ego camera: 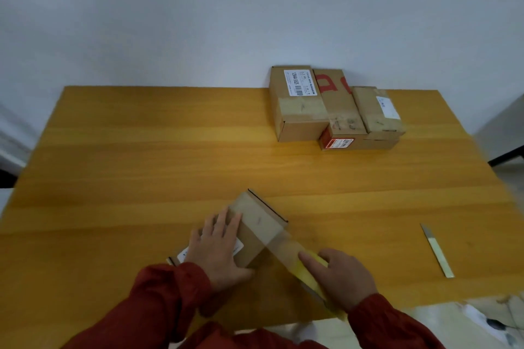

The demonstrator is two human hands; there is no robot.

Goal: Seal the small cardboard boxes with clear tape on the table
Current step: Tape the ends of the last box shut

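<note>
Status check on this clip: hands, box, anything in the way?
Left hand flat on the small cardboard box. Right hand grips the tape roll, clear tape stretched to the box top. Nothing blocking; metal blade lies apart, right.

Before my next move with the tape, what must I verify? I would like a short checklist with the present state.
1. Left hand presses the box flat on the table: ok.
2. Tape strip runs taut from box to tape roll: ok.
3. Right hand grips the tape roll: ok.
4. Blade lies free on the table, right side: ok.
5. Tape lies smooth, without wrinkles: cannot tell.
</note>
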